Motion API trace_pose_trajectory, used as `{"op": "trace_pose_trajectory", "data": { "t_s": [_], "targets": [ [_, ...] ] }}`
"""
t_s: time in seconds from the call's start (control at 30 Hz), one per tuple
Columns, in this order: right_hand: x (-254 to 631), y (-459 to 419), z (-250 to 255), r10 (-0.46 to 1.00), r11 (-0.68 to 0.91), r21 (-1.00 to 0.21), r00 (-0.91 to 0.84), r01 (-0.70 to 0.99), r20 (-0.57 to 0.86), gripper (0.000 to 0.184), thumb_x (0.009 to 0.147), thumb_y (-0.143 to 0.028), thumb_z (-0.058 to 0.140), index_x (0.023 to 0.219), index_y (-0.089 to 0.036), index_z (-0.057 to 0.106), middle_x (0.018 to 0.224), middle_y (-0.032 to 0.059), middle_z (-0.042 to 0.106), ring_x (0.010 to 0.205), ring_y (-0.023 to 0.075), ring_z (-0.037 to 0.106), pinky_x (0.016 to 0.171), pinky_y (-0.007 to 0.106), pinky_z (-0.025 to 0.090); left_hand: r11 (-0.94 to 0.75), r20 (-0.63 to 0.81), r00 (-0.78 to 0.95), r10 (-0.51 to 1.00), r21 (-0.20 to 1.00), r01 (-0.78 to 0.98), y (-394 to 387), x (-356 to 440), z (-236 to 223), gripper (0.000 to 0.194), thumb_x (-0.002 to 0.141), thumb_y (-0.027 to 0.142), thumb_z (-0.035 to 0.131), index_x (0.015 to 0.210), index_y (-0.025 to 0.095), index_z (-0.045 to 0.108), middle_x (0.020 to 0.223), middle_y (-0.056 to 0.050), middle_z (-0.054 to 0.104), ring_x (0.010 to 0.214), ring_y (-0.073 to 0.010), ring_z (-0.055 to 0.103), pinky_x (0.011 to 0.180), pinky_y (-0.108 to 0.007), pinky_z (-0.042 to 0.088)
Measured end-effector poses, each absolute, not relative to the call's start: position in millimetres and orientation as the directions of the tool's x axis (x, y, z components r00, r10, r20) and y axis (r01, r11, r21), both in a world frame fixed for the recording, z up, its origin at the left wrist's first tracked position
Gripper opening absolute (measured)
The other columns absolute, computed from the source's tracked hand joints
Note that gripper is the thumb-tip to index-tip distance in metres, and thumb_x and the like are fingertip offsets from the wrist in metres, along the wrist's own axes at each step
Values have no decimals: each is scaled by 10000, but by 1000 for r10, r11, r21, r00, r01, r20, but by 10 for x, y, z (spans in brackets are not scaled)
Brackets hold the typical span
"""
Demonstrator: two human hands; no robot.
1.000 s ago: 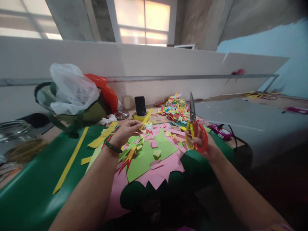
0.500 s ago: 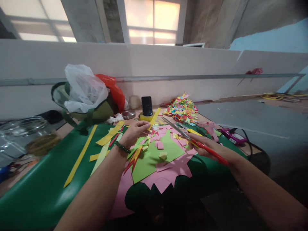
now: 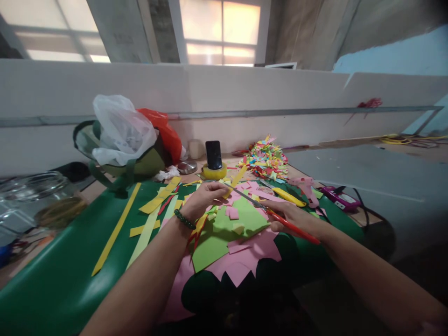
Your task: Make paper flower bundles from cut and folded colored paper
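Observation:
Pinched in the fingers of my left hand (image 3: 209,193) is a yellow paper strip (image 3: 238,176) that points up and to the right. My right hand (image 3: 289,215) grips red-handled scissors (image 3: 276,217), whose blades reach left to the strip close to my left fingertips. Whether the blades have cut into it I cannot tell. Below both hands lies a green paper sheet (image 3: 217,240) with small pink and yellow scraps on it. Under that is pink paper (image 3: 238,270) with a zigzag edge. Red and yellow pointed pieces (image 3: 199,228) stick out beneath my left wrist.
Yellow strips (image 3: 117,228) lie left on the green mat (image 3: 70,261). A phone (image 3: 213,155) leans by a tape roll (image 3: 214,172) at the back, near a colourful paper pile (image 3: 266,158). Rightward are a yellow cutter (image 3: 289,197), a pink glue gun (image 3: 305,189) and a purple power strip (image 3: 339,198).
My hands have come closer together. The scissors have moved left so their blades meet the yellow strip, and my left hand has shifted slightly right and down with it.

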State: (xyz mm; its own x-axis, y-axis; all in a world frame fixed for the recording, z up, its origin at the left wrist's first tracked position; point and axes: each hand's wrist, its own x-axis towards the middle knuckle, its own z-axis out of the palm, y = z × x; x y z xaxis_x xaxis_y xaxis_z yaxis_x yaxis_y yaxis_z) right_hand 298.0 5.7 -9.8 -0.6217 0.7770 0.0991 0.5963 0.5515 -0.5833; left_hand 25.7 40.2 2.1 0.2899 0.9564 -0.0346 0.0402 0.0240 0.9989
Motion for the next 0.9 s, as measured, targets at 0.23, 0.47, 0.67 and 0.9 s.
{"op": "trace_pose_trajectory", "data": {
  "t_s": [0.23, 0.47, 0.67, 0.9],
  "targets": [
    [2938, 23, -89, 763, 583, -569, -632, 580, 138, 685, 826, -691, 489, 1184, -125, 631, 836, 54, 599, 726, 178, 508, 658, 274, 419, 18, -31, 276, 961, 999, 48, 407, 264, 3, 277, 617, 355, 829, 718, 146, 680, 714, -9, 668, 605, -101, 627, 605, -212, 445],
    [2862, 113, -71, 861, 482, -532, -491, 696, 137, 549, 843, -662, 471, 944, -159, 665, 771, 45, 629, 712, 192, 573, 604, 261, 404, 12, -34, 296, 955, 997, 74, 391, 251, 38, 313, 622, 402, 819, 697, 144, 658, 679, 7, 633, 600, -98, 613, 598, -213, 443],
    [2663, 193, 32, 975, 219, -163, -213, 962, 56, 362, 915, -300, 446, 1221, -141, 553, 1113, 155, 693, 1002, 286, 653, 746, 304, 437, -39, 13, 287, 958, 996, 84, 402, 243, 30, 328, 594, 393, 830, 720, 151, 647, 646, 28, 598, 551, -81, 550, 533, -214, 405],
    [2319, 166, -110, 983, 163, -54, -167, 985, -82, 313, 917, -225, 423, 1181, -83, 516, 1067, 206, 690, 983, 315, 676, 707, 343, 466, -42, 19, 348, 937, 997, 57, 362, 253, 73, 425, 529, 301, 861, 856, 164, 627, 702, 32, 620, 623, -98, 583, 611, -239, 446]
  ]
}}
